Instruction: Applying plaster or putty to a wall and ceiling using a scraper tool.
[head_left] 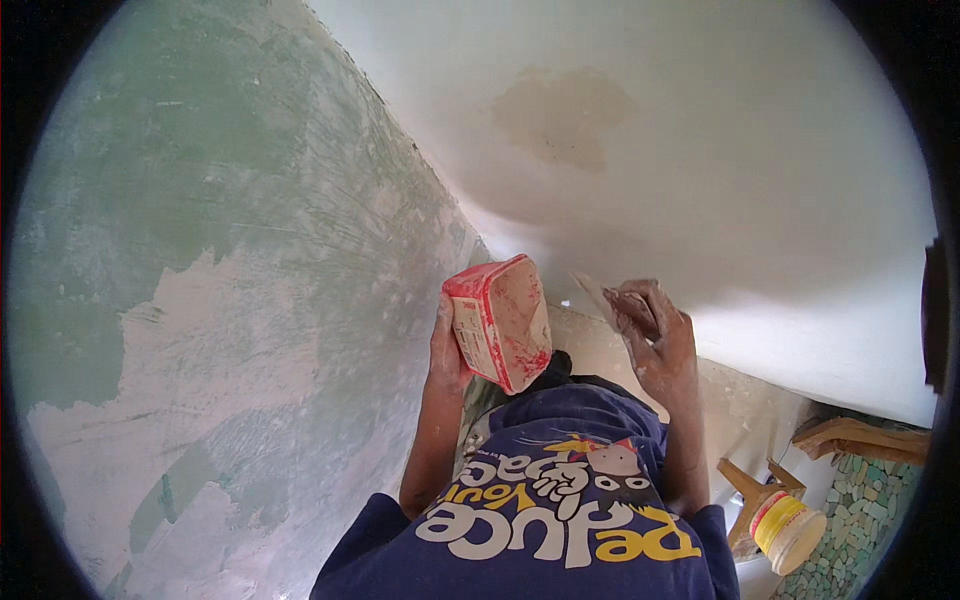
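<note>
My left hand is wrapped round the side of a red plastic tub, tilted with its open mouth facing right. Pale putty coats the inside of the tub and smears its rim. To the right, my right hand is closed round the handle of a putty knife. Its thin blade points up and left, apart from both the tub and the walls. The knife's handle is mostly hidden by my fingers, which are dusted with pale putty.
A green wall with whitish filler patches stands close on the left. A white surface with a beige damp-looking patch meets it at a corner. At lower right are a wooden stool, a yellow bucket and stone paving.
</note>
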